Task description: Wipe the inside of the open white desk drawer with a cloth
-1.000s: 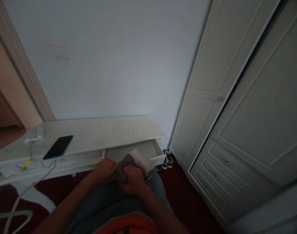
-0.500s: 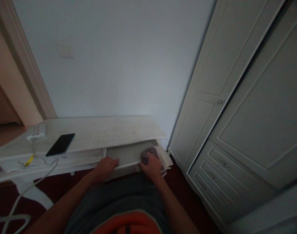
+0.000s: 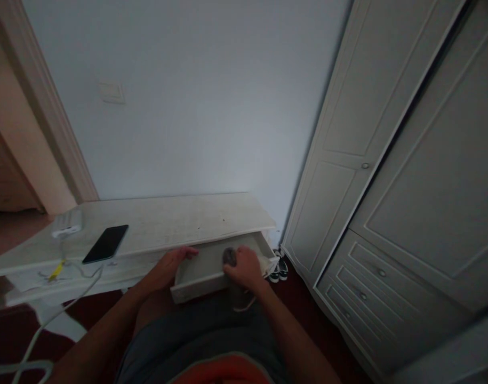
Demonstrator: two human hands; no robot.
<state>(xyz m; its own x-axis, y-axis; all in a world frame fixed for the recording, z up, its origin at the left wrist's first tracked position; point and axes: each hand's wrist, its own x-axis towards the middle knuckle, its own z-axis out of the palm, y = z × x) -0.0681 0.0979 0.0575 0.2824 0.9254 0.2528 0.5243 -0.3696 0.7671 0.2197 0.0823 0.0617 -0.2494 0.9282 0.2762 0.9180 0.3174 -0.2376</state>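
The pulled-out white drawer (image 3: 199, 285) sits in the right part of the white table (image 3: 180, 213). My right hand (image 3: 246, 266) is closed around a bunched grey cloth (image 3: 229, 256) at the drawer's front edge. Part of the cloth hangs below the hand in front of the drawer. Something pale, perhaps more fabric (image 3: 265, 264), shows beyond my right hand at the drawer's right corner. At the drawer's left side is my left hand (image 3: 183, 256), fingers stretched out over the edge with nothing in them.
A dark phone (image 3: 106, 244) and a white power strip (image 3: 67, 222) lie on the tabletop's left. A white cable (image 3: 63, 304) loops down at left. Dark shoes (image 3: 279, 270) stand on the red floor beside the table. A white wardrobe (image 3: 348, 202) rises at right.
The drawer stands further out. The grey cloth has shifted slightly left, with part now dangling in front of the drawer. My left hand has risen from the front edge to the left side.
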